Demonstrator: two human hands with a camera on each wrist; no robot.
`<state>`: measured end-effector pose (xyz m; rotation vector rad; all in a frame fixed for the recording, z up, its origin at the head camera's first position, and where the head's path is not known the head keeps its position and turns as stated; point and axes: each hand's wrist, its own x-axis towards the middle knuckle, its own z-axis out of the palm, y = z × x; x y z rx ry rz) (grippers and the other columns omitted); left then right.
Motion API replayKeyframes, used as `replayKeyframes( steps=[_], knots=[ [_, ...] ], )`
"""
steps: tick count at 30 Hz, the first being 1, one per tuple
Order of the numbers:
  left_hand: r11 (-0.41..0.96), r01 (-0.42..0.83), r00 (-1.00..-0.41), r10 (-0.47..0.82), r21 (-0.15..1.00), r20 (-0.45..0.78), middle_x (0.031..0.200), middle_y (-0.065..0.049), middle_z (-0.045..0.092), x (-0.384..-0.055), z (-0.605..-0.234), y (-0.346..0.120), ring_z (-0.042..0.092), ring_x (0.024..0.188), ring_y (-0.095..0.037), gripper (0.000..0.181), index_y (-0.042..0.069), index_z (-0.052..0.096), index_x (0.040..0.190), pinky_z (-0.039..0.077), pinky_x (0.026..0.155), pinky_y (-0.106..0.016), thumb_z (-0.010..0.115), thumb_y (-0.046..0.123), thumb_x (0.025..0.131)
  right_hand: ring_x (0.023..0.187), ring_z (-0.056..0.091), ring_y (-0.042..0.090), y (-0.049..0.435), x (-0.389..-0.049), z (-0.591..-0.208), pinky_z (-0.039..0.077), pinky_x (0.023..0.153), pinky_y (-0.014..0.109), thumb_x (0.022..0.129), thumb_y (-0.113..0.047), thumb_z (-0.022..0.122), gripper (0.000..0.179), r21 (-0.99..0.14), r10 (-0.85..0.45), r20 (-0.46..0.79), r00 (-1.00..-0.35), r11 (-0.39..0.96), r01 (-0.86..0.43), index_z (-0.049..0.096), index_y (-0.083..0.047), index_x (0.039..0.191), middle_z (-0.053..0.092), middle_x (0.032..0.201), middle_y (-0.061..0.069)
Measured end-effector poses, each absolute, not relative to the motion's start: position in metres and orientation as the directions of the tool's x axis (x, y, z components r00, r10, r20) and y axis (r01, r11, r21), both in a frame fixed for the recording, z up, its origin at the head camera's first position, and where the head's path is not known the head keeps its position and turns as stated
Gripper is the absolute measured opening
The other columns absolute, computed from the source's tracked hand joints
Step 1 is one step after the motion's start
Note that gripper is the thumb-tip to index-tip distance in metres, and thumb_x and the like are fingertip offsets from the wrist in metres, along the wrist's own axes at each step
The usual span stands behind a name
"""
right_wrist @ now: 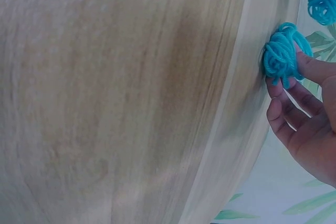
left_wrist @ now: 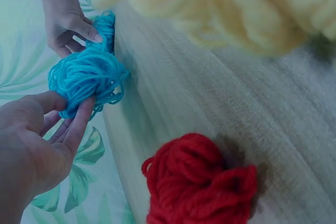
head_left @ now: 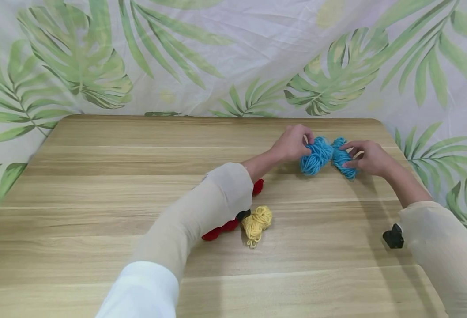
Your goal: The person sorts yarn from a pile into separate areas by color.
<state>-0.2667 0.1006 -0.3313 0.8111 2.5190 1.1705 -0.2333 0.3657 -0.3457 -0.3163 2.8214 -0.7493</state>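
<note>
A bundle of blue yarn, narrow at its middle, is at the table's far right. My left hand pinches its left lobe between thumb and fingers. On the right lobe, my right hand has its thumb and fingers closed around the strands. In the left wrist view the left hand grips the near blue lobe, with the other hand beyond. The right wrist view shows the right hand pinching its blue lobe.
A yellow yarn bundle lies mid-table. Red yarn is partly hidden beneath the left forearm. Black wrist-worn pieces stick out at the sleeves. A leaf-patterned cloth hangs behind the wooden table.
</note>
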Motion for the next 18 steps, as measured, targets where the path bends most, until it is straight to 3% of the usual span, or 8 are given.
replayKeyframes(
  steps=[10,18],
  knots=[
    [0.484,0.321,-0.832,0.554,0.814,-0.002,0.098,-0.012,0.07,-0.267,-0.333,0.111,0.063,0.079,-0.015,0.012,-0.002,0.071,0.105,0.054,0.062,-0.019,0.072,-0.004,0.093,0.102,0.064,0.042,0.366,-0.232,-0.345,0.051,0.065,0.021,0.091,-0.005,0.078,0.045,-0.507,-0.252,-0.149,-0.956,0.85,-0.145,0.061,0.009,0.131,0.066,0.108,0.029],
    [0.494,0.277,-0.84,0.541,0.824,-0.042,0.099,-0.013,0.066,-0.266,-0.336,0.12,0.064,0.074,-0.016,0.015,-0.003,0.068,0.107,0.055,0.061,-0.019,0.07,-0.006,0.092,0.103,0.064,0.044,0.365,-0.233,-0.344,0.051,0.066,0.021,0.092,-0.005,0.078,0.046,-0.512,-0.25,-0.158,-0.955,0.848,-0.137,0.06,0.009,0.132,0.065,0.108,0.03]
  ],
)
